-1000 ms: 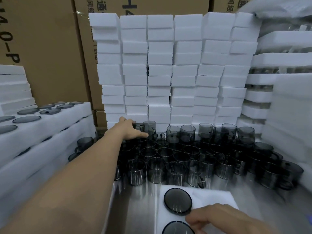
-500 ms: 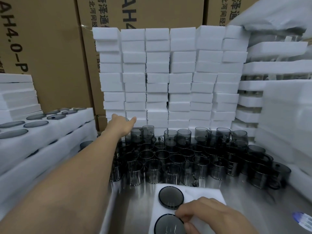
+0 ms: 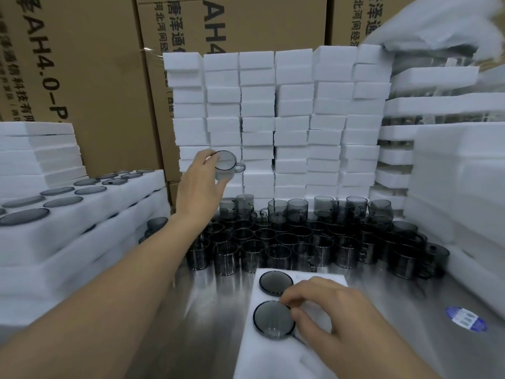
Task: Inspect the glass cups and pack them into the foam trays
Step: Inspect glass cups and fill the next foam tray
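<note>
Fingers of the left hand [image 3: 200, 181] curl round a smoky glass cup [image 3: 226, 164], lifted tilted above the crowd of cups [image 3: 300, 236], its handle pointing away from the palm. Nearer than that crowd, the right hand [image 3: 325, 310] rests on the foam tray [image 3: 273, 356], fingertips bent at the rim of the near packed cup [image 3: 274, 319]; a second packed cup [image 3: 276, 282] sits just beyond it. Behind the crowd rise stacked foam blocks [image 3: 276, 119].
</note>
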